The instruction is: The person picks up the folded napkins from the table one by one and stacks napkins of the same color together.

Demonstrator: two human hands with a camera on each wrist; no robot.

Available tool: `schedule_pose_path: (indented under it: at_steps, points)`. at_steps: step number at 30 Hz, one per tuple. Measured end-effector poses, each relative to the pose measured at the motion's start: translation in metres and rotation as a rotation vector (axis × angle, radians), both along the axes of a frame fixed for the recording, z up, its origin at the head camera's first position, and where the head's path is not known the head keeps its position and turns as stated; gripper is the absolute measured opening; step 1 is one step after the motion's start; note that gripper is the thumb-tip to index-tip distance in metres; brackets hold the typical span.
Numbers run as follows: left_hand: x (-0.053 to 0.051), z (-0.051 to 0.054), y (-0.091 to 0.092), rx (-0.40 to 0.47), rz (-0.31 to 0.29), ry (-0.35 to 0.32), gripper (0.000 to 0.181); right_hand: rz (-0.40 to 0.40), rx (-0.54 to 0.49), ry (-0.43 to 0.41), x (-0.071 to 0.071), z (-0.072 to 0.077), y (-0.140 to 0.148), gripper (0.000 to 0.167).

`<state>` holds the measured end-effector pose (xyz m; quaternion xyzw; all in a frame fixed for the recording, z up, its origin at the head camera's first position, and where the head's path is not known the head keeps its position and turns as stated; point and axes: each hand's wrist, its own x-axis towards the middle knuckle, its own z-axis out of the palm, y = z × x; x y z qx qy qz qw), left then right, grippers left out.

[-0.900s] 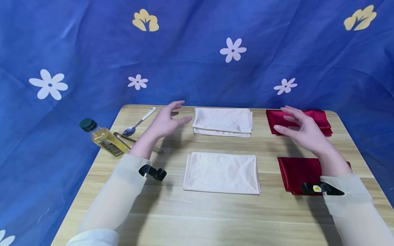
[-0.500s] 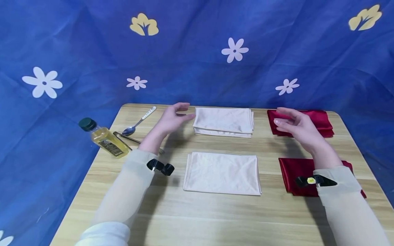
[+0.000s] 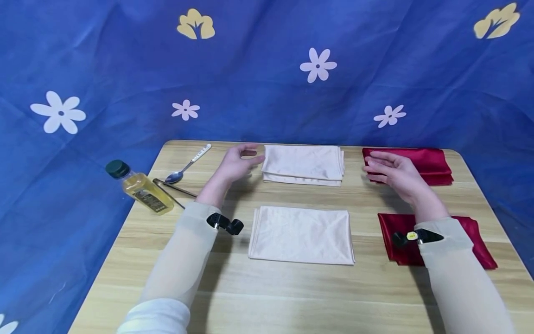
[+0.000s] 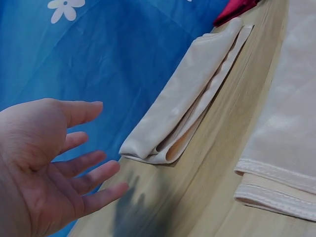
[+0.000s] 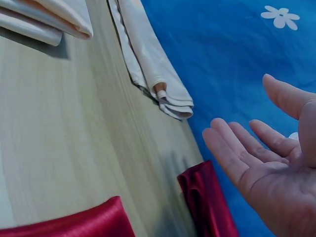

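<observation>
My left hand (image 3: 237, 163) hovers just left of the far folded white cloth (image 3: 303, 162), its fingers loosely bent and holding nothing. In the left wrist view a gap shows between the fingertips and that cloth's folded end. My right hand (image 3: 396, 174) is above the left part of the far folded red cloth (image 3: 429, 164), palm turned inward, also holding nothing. Nearer to me lie a second folded white cloth (image 3: 301, 235) and a second folded red cloth (image 3: 473, 236), the latter partly hidden under my right wrist.
At the left of the wooden table (image 3: 267, 297) lie a spoon (image 3: 189, 163) and a thin metal utensil (image 3: 175, 186), partly hidden by my left arm. A bottle of yellow liquid (image 3: 143, 190) with a green cap stands beside them. A blue flowered curtain (image 3: 250, 83) borders the table.
My left hand has moved right and slightly down, closer to the far white cloth. My right hand has shifted left and a little lower. The cloths lie as before.
</observation>
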<state>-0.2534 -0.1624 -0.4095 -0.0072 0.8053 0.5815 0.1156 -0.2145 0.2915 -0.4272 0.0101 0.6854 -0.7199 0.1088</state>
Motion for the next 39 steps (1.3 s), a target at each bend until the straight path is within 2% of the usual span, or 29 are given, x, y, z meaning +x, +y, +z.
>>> schedule_pose_path:
  at_steps: [2,9,17,20,26,34,39]
  points:
    - [0.0,-0.002,-0.001,0.026,0.002,-0.015,0.063,0.015,0.001,-0.013,-0.003,-0.004,-0.001,0.07]
    - [-0.002,-0.013,0.001,0.052,0.01,-0.062,0.065,0.082,-0.088,-0.001,-0.014,-0.016,-0.006,0.058]
    - [-0.006,-0.025,0.005,0.096,0.034,-0.115,0.059,0.077,-0.025,-0.057,-0.026,-0.027,-0.019,0.061]
    - [-0.008,-0.028,0.006,0.128,0.041,-0.128,0.057,0.065,0.02,-0.081,-0.03,-0.031,-0.024,0.061]
    - [-0.018,-0.024,0.012,0.15,0.06,-0.19,0.053,0.027,0.113,-0.121,-0.043,-0.03,-0.037,0.058]
    - [-0.031,-0.022,0.013,0.132,0.089,-0.223,0.05,-0.022,0.373,-0.087,-0.052,-0.029,-0.058,0.056]
    - [-0.038,-0.022,0.013,0.092,0.054,-0.249,0.047,-0.035,0.504,-0.073,-0.054,-0.028,-0.067,0.053]
